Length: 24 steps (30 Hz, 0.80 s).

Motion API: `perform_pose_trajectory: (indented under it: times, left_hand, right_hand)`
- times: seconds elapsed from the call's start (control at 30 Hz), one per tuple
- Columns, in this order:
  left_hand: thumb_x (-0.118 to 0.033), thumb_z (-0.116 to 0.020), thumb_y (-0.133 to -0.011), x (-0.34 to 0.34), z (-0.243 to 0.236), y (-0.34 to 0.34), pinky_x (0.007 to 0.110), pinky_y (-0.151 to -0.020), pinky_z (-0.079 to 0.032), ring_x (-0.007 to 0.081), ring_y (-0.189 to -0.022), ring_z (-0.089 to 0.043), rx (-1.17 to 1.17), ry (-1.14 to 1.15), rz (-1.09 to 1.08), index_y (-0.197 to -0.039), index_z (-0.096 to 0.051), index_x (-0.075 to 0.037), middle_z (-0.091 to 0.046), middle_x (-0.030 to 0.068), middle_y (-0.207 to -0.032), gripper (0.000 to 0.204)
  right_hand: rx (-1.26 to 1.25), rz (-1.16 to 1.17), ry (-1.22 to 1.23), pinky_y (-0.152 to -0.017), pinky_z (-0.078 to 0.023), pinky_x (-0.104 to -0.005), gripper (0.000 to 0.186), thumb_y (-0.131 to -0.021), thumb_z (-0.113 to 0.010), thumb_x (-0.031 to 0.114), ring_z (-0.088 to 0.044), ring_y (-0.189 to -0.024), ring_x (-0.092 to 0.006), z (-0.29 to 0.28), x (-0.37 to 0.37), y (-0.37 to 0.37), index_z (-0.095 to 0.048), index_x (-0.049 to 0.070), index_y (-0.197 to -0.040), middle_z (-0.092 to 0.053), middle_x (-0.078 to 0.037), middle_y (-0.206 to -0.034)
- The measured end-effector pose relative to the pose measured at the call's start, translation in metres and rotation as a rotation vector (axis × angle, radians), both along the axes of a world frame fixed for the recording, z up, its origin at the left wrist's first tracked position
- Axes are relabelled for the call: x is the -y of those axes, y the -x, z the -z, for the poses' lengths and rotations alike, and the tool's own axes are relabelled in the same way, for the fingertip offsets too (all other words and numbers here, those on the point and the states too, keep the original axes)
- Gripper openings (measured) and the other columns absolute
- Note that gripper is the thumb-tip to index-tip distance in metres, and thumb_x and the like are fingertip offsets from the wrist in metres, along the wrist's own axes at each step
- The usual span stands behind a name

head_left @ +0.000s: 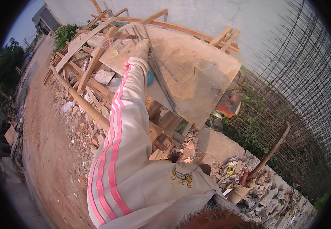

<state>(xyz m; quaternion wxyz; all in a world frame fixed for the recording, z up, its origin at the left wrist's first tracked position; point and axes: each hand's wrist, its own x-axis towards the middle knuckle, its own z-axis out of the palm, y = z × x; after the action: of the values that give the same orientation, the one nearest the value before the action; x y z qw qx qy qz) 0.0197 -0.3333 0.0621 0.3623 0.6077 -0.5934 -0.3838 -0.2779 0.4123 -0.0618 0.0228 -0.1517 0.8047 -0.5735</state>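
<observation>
Under and beside the left hand (142, 46): metal rods (161, 81) lay on the table (196, 57) | gloved fingers looked curled, firm hold couldn't be told | handling seemed underway, rods not yet off table

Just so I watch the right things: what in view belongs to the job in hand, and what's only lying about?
Part of the job, judging by the hand:
- left hand, its grip on the rods
- metal rods
- board under the rods

Apparently just lying about:
- bamboo pole
- orange block
- rubble
</observation>
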Motion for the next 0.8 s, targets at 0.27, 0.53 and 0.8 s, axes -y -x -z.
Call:
perform_pose_trajectory:
  times: [0.27, 0.53, 0.8]
  left_hand:
    - [-0.026, -0.056, -0.09, -0.152, -0.005, 0.156, 0.037, -0.05, -0.04, 0.0213, -0.05, -0.051, -0.329, 0.518, -0.174, -0.087, -0.061, -0.001, -0.056, 0.0094, -0.063, 0.025]
    - [-0.01, -0.057, -0.091, -0.443, 0.022, 0.312, 0.033, -0.058, -0.048, 0.015, -0.065, -0.048, -0.947, -0.052, 0.532, -0.095, -0.048, -0.012, -0.044, -0.0032, -0.078, 0.011]
    - [-0.011, -0.055, -0.1, -0.571, 0.061, 0.342, 0.029, -0.071, -0.05, 0.0132, -0.083, -0.058, -0.802, 0.067, 0.8, -0.107, -0.054, -0.005, -0.061, 0.001, -0.094, 0.009]
  right_hand:
    - [0.08, -0.523, -0.039, -0.052, -0.037, -0.0284, 0.034, -0.097, -0.063, 0.033, -0.048, -0.057, -0.0107, -0.099, 0.048, 0.109, -0.057, 0.002, -0.087, -0.051, -0.001, -0.066]
    - [-0.076, -0.733, 0.088, -0.071, -0.047, -0.0297, 0.03, -0.094, -0.069, 0.028, -0.058, -0.079, -0.0117, -0.148, 0.114, 0.146, -0.067, 0.002, -0.11, -0.064, -0.002, -0.088]
    - [0.121, -0.67, -0.151, -0.062, -0.045, -0.0268, 0.031, -0.093, -0.07, 0.027, -0.055, -0.069, -0.0092, -0.069, 0.036, 0.185, -0.067, 0.002, -0.111, -0.062, 0.0, -0.078]
